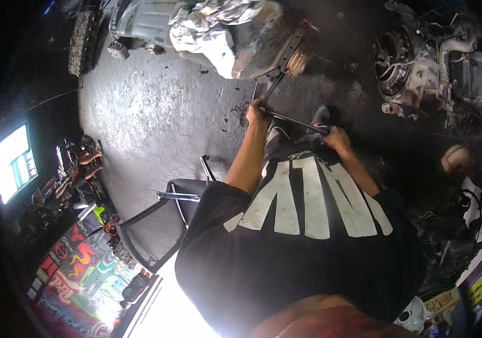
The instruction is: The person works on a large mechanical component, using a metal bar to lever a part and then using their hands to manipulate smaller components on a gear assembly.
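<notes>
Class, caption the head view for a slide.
A metal bar spans from the left hand to the right hand above a grey floor.

The person's left hand (256, 114) is closed around the low end of a dark bar (274, 86) that goes up to a big, dirty metal part (260, 42). The right hand (337, 139) holds one end of a thin metal rod (294, 120). A crumpled, pale cover (218, 34) lies over the big part. A black chair (187, 191) stands on the gray floor (139, 107), to the left.
</notes>
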A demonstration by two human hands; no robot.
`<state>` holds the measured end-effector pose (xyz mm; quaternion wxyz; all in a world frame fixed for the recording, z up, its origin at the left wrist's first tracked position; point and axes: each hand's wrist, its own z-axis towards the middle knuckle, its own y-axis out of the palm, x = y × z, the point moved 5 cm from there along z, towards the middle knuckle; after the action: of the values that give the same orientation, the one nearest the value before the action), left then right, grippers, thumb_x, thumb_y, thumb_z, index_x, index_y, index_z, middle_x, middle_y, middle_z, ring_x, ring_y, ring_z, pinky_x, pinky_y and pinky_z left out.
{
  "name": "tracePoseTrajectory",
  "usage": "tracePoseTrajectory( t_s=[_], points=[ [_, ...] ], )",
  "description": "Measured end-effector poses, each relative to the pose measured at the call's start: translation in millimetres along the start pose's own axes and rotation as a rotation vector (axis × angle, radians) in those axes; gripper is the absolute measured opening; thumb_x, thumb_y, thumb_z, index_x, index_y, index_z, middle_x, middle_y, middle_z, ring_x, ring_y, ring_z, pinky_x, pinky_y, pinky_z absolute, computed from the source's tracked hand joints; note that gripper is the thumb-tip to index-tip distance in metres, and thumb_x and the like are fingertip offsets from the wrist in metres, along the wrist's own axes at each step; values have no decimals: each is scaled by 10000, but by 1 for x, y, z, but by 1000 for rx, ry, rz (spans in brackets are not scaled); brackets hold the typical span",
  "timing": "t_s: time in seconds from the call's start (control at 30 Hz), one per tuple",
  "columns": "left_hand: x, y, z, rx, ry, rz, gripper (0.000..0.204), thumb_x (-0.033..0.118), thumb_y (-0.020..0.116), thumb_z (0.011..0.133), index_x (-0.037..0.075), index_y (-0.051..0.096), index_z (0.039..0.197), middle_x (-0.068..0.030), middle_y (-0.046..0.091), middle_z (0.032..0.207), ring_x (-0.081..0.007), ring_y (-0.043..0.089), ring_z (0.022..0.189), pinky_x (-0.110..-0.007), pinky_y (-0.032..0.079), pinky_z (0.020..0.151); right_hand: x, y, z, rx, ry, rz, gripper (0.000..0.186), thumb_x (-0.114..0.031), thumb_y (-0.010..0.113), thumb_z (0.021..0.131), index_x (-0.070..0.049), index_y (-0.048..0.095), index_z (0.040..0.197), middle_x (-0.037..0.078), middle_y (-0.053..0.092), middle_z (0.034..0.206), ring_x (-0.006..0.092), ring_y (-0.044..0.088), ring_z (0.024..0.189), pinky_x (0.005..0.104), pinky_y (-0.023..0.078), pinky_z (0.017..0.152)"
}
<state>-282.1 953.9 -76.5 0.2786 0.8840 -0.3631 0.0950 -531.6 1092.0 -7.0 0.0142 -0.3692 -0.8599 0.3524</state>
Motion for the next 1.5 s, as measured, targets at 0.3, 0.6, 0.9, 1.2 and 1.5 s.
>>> tracePoseTrajectory(
  t_s=[0.3, 0.6, 0.9, 1.2, 1.5],
  points=[
    [3, 3, 57, 255, 223, 527, 203, 16, 486, 756, -72, 558, 924, -126, 575, 803, -245, 570, 682, -321, 459, 524, 8, 55, 74, -218, -325, 39, 510, -399, 571, 732, -51, 511, 1100, 192, 514, 1145, 358, 513, 1026, 431, 415, 859],
    [-2, 13, 81, 405, 169, -12, 115, 52, 462, 795, -48, 504, 758, -104, 492, 670, -190, 483, 557, -374, 530, 576, 9, 33, 101, -105, -282, 40, 529, -407, 576, 719, -77, 502, 1125, 212, 497, 1154, 373, 475, 1062, 438, 407, 871],
    [-1, 48, 59, 320, 317, -2, 189, 141, 429, 829, 3, 538, 897, -89, 504, 718, -196, 506, 623, -390, 507, 614, 8, 26, 108, -90, -261, 32, 494, -414, 547, 758, -68, 529, 1109, 190, 533, 1118, 366, 494, 1043, 436, 390, 883],
    [-5, 61, 65, 24, 315, 166, 271, 224, 377, 895, 0, 488, 999, -140, 549, 898, -267, 515, 752, -374, 434, 676, 14, 7, 96, -128, -259, 250, 497, -489, 562, 746, -48, 594, 973, 184, 579, 1015, 363, 526, 981, 423, 406, 839],
    [-16, 82, 65, -115, -82, 193, 318, 421, 517, 820, 153, 542, 988, -38, 557, 984, -224, 498, 941, -486, 316, 846, 41, 50, 124, -125, -312, 54, 786, -644, 447, 746, -35, 416, 1241, 193, 385, 1294, 379, 385, 1172, 427, 312, 976]
  ],
)
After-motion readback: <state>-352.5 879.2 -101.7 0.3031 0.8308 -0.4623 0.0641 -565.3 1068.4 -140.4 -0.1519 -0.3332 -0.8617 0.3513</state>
